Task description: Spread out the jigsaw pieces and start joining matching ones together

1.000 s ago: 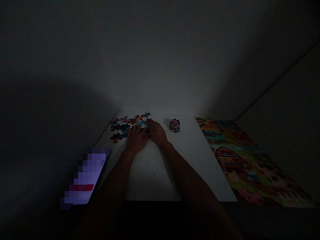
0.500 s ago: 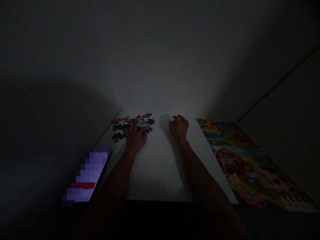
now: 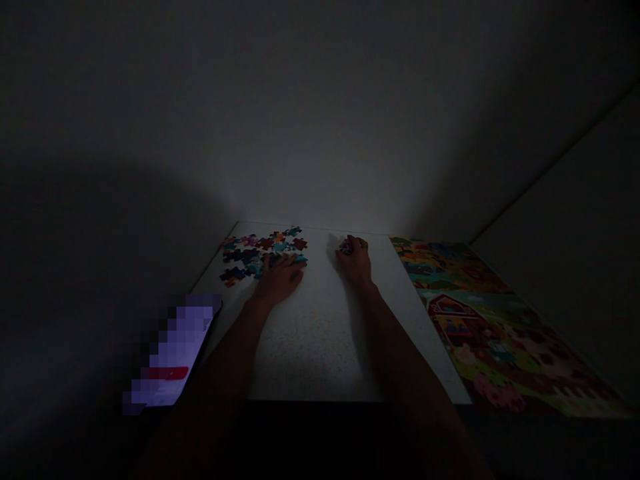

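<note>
- The small stack of pieces (image 3: pixel 346 247) sits at the far side of the white board (image 3: pixel 310 347), right of middle. My right hand (image 3: pixel 356 263) is curled over it from the near side. The fingers bend round it, but in this gloom I cannot tell whether they pinch it or only touch it.
- My left hand (image 3: pixel 280 277) lies flat with fingers spread and holds nothing. Its tips rest on the near edge of the loose puzzle pieces (image 3: pixel 260 250).
- Those pieces lie scattered face up at the far left of the board, I judge so that each colour can be read. The stack stands apart from them.
- A printed farm picture (image 3: pixel 490 320) lies flat just beside the board's right edge, probably as a reference within sight.
- A lit phone (image 3: pixel 170 353) lies at the near left, its screen blurred out.
- The light is poor. The wall (image 3: pixel 320 133) is bare and dim, both forearms fade into black at the near edge, and I cannot make out single pieces within the stack.
</note>
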`<state>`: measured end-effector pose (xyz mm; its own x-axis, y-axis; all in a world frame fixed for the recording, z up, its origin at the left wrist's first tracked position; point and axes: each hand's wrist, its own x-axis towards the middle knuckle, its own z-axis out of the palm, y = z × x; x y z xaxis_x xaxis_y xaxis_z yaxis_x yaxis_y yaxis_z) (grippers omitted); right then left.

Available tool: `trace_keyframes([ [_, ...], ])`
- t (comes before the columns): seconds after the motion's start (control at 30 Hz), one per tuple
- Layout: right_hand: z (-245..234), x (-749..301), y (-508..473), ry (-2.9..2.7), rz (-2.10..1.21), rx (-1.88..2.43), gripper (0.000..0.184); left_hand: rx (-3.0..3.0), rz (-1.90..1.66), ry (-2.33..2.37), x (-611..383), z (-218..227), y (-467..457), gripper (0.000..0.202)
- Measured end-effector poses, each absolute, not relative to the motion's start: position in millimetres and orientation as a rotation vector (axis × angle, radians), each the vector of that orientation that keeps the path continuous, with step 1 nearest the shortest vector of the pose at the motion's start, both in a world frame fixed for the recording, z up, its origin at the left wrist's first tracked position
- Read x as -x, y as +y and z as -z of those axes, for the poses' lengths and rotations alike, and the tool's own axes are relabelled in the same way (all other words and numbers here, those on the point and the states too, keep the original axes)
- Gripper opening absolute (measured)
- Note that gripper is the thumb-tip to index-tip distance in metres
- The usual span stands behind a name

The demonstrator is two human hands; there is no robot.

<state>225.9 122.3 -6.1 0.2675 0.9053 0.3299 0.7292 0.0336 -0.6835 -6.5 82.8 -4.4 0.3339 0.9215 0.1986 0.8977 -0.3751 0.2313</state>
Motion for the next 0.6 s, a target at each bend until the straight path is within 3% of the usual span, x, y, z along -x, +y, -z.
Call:
trace_keyframes([
  [0.6, 7, -244, 118, -1.285, -0.092, 1.865, 0.052, -2.4, -0.571, 1.873, 8, 3, 85, 0.036],
])
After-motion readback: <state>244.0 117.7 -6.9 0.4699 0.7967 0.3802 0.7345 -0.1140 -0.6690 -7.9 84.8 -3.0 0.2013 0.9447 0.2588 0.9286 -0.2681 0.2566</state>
